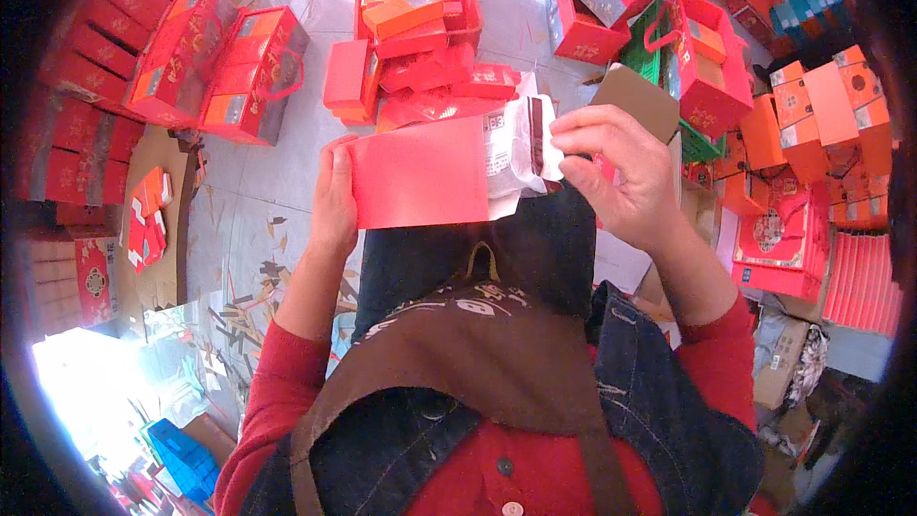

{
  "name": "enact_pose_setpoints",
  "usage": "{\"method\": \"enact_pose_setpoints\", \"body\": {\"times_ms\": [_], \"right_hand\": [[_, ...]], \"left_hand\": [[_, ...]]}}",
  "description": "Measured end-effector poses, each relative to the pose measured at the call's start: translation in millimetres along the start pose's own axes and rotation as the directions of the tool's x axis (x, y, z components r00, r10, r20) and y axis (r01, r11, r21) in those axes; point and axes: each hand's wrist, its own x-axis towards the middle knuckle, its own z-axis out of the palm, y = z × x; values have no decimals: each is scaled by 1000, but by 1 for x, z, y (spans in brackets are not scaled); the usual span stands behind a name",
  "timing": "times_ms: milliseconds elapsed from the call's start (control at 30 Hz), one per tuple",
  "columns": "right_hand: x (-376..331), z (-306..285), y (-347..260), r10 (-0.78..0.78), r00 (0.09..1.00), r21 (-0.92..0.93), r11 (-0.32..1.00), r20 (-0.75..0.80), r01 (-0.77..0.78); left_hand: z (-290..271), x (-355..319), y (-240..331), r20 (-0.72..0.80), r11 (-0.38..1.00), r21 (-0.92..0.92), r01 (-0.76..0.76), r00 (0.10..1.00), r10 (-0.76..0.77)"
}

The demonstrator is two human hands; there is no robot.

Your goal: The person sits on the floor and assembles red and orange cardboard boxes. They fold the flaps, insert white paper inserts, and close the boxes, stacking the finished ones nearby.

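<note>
A red carton (pixel 417 175) lies level in front of me, its right end unfolded. My left hand (pixel 333 199) grips the carton's left end, the thumb showing on the near face and the other fingers mostly hidden behind. From the opening sticks a white packet (pixel 509 150) with dark print and a dark strip near its outer edge. My right hand (pixel 621 170) pinches the white edge at the packet's outer end between thumb and fingers. Behind the right hand is a flat brown board (pixel 638 100).
Beyond the carton, a red crate (pixel 475 24) is heaped with red and orange boxes. Red gift boxes with handles (pixel 250 76) stand at the left. Another open red gift box (pixel 709 62) and stacked orange boxes (pixel 817 119) are at the right. Paper scraps (pixel 250 320) litter the floor.
</note>
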Motion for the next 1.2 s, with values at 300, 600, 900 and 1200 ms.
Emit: {"method": "enact_pose_setpoints", "body": {"times_ms": [300,600,900,1200], "right_hand": [[11,7,3,-2,992,153,988,124,-17],[-26,88,2,451,888,608,730,-87,-311],[-22,104,13,609,714,770,619,-345,-156],[-51,122,27,743,667,852,383,-54,-358]], "left_hand": [[36,-1,3,-43,980,-142,-143,990,138],[73,-24,-23,-164,921,-338,-192,976,143],[96,-67,-11,-35,759,-651,-9,999,-19],[77,-58,-24,215,961,-222,166,970,-118]]}}
